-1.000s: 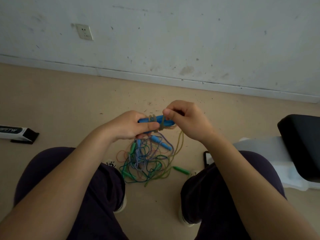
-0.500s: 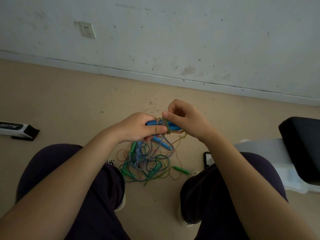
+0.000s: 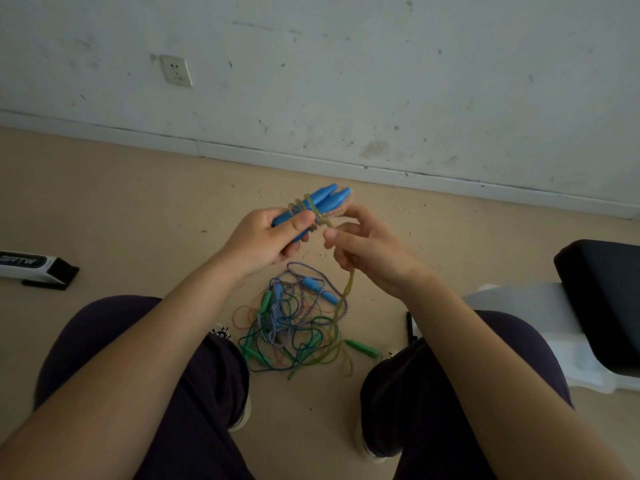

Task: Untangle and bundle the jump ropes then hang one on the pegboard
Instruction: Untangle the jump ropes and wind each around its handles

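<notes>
The left hand [image 3: 263, 242] grips two blue handles [image 3: 323, 199] side by side, tips pointing up toward the wall [image 3: 346, 81], with yellow-green rope [image 3: 349, 284] wound around them just above the thumb. The right hand [image 3: 367, 252] pinches that rope just beside the handles, and its loose end hangs down to the floor [image 3: 138, 209]. Below the hands, between the knees, lies a tangle [image 3: 298, 327] of blue, green and striped ropes, with a green handle [image 3: 362, 348] at its right edge.

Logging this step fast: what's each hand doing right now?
Left hand: grips the pair of blue plastic jump-rope handles.
Right hand: pinches the yellow-green rope cord.
</notes>
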A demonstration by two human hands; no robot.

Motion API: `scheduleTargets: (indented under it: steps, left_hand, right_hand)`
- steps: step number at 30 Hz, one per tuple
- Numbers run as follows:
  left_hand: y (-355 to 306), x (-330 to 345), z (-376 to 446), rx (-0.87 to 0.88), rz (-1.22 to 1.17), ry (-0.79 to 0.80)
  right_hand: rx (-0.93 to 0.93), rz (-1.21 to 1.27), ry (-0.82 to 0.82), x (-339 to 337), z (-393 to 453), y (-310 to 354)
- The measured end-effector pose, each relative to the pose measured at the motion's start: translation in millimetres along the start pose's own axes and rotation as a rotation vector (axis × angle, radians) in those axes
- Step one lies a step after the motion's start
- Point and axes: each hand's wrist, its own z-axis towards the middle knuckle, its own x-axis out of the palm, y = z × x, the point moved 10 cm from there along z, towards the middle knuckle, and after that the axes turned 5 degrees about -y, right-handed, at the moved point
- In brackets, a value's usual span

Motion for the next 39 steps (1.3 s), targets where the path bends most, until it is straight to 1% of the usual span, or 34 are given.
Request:
scheduleTargets:
  steps: [2, 3, 7, 10, 12, 14, 16, 19, 23, 27, 30, 33, 35, 37, 39]
  left_hand:
    - [1, -10, 3, -0.006, -0.028, -0.078]
    - [1, -11, 3, -0.004, -0.028, -0.089]
    - [1, -1, 0, 0.006, -0.065, -0.028]
    - [1, 2, 0, 0.027, -0.093, -0.009]
    - [2, -4, 1, 0.032, -0.081, -0.063]
    - [6, -14, 4, 0.032, -0.022, -0.15]
    - [9, -18, 6, 0.032, 0.051, -0.196]
    - [10, -19, 7, 0.023, 0.077, -0.207]
    - [11, -21, 9, 0.032, 0.074, -0.195]
    - [8, -23, 7, 0.055, 0.075, -0.219]
    - [7, -32, 9, 0.071, 0.062, -0.276]
    - [7, -29, 9, 0.087, 0.192, -0.278]
    - [9, -28, 9, 0.083, 0.236, -0.275]
    - [10, -26, 11, 0.073, 0.285, -0.244]
    - [10, -24, 13, 0.06, 0.405, -0.204]
  right_hand:
    - [-0.02, -0.136, -0.003, 1, 0, -2]
    - [-0.044, -0.215, -0.002, 3, -1, -1]
    - [-0.115, -0.478, -0.032, 9, -3, 4]
    - [-0.11, -0.553, -0.018, 16, -5, 3]
    - [-0.13, -0.591, -0.008, 21, -7, 7]
    - [-0.152, -0.637, -0.019, 24, -8, 12]
    - [-0.151, -0.68, -0.023, 24, -7, 14]
    - [-0.106, -0.636, -0.026, 23, -7, 13]
    - [-0.091, -0.647, -0.118, 12, -7, 15]
    - [-0.078, -0.662, -0.107, 10, -8, 11]
    - [-0.064, -0.552, -0.088, 9, -11, 12]
    - [-0.113, -0.609, -0.047, 16, -14, 18]
    - [-0.165, -0.65, -0.033, 21, -15, 22]
    - [-0.215, -0.65, -0.041, 19, -16, 31]
    - [-0.279, -0.625, -0.06, 10, -19, 43]
